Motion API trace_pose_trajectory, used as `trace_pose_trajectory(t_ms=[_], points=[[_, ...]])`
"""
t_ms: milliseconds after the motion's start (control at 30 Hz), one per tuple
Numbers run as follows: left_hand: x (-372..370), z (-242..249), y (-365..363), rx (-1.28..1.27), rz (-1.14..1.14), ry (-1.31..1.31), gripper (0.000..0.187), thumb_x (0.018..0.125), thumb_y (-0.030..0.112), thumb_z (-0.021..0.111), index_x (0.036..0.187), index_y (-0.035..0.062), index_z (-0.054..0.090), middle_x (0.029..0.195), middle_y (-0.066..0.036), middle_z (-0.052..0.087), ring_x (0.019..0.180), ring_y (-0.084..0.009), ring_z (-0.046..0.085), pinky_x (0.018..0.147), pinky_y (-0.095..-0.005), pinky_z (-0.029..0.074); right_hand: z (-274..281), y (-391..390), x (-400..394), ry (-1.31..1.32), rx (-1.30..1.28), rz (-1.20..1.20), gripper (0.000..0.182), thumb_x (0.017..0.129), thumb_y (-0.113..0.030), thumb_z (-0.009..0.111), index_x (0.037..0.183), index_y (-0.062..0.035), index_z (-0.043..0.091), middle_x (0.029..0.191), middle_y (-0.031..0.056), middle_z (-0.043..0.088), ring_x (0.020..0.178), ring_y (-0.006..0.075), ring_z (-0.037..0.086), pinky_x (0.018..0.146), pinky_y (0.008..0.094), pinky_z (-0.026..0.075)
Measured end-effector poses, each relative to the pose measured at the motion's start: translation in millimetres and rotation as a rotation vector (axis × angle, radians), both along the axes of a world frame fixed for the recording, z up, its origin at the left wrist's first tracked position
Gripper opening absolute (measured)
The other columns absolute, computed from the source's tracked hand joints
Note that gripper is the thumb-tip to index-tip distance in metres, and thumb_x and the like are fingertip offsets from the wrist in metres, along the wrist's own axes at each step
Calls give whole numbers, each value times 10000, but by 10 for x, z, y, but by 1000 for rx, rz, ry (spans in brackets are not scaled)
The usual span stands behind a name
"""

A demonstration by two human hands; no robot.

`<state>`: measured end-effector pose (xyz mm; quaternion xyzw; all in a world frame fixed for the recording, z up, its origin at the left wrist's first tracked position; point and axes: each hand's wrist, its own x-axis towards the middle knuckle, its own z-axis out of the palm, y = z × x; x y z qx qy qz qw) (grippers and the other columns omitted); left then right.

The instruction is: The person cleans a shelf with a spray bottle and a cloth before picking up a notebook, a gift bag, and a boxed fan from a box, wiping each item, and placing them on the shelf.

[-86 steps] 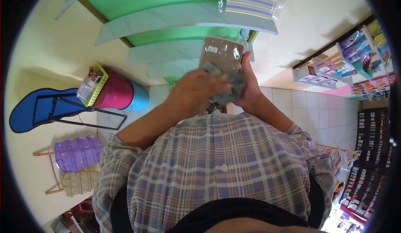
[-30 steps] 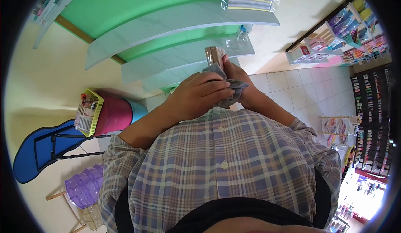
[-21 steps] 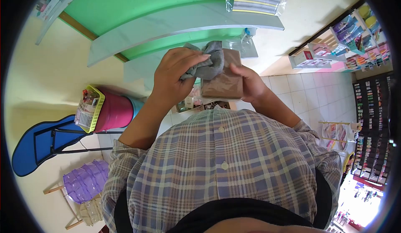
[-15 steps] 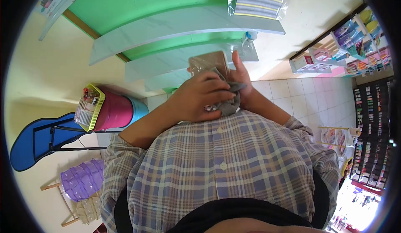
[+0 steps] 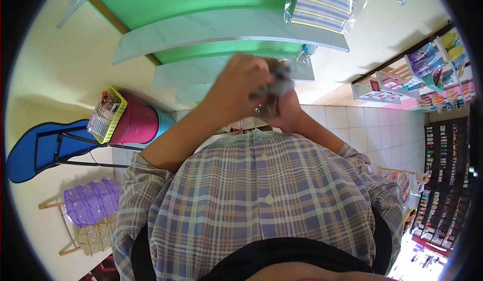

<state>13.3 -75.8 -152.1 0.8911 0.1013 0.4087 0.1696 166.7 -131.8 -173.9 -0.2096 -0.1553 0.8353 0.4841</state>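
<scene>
Upper centre: left hand (image 5: 243,82), fingers bunched on grey cloth (image 5: 283,84), against brown packet (image 5: 270,107); right hand (image 5: 289,112) grips packet, exact finger spread unclear through blur.

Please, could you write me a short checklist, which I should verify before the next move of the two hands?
1. Grey cloth in the left hand: ok, though blurred.
2. Brown plastic-wrapped package supported by the right hand: ok, as far as the blur shows.
3. Package in full view: not ok; the cloth and hands cover much of it.
4. Package surface free of marks: cannot tell; too blurred and covered.
5. Left hand clear of the lower marbled shelf: cannot tell; they overlap in this view.
6. Striped packet apart from both hands: ok.
</scene>
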Motion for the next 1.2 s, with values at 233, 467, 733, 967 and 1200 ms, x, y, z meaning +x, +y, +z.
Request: trace_pose_trajectory(t_ms=[233, 467, 733, 967, 1200], points=[[-59, 86, -73, -10, 144, -18, 319, 636, 20, 744, 934, 74, 643, 958, -81, 624, 912, -303, 581, 808, -397, 479, -80, -16, -78, -86, 49, -171, 732, 944, -684, 297, 1389, -118, 430, 1346, 113, 517, 1215, 259, 532, 1013, 469, 451], [-358, -326, -10, -143, 332, -61, 277, 750, 67, 738, 1013, 85, 655, 962, -60, 649, 859, -275, 615, 816, -380, 513, 90, 97, 149, -13, 314, -452, 785, 926, -691, 342, 1454, -111, 335, 1334, 135, 509, 1207, 320, 526, 992, 478, 466], [39, -391, -306, -2055, -286, -659, 351, 1025, 272, 442, 1308, 67, 478, 1253, -75, 573, 1137, -201, 569, 984, -365, 473, 58, 172, 7, -922, 1295, -805, 1011, 774, -327, 812, 1506, -209, 125, 1508, 174, 220, 1360, 342, 325, 1064, 489, 362], [-98, -629, -187, -1996, -327, -392, 379, 1008, 279, 463, 1312, 52, 461, 1276, -89, 539, 1130, -204, 574, 984, -340, 473, -10, 44, -2, -1007, 1428, -738, 935, 771, -266, 824, 1472, -210, 208, 1506, 245, 155, 1375, 381, 265, 1070, 491, 314], [-26, -432, -312, -1660, -355, -72, 382, 1013, 188, 472, 1349, 26, 393, 1193, -101, 584, 948, -137, 609, 808, -275, 504, 176, 28, 89, -999, 1436, -1075, 901, 741, -191, 842, 1447, -192, 282, 1435, 187, 252, 1277, 337, 374, 1022, 490, 360]])
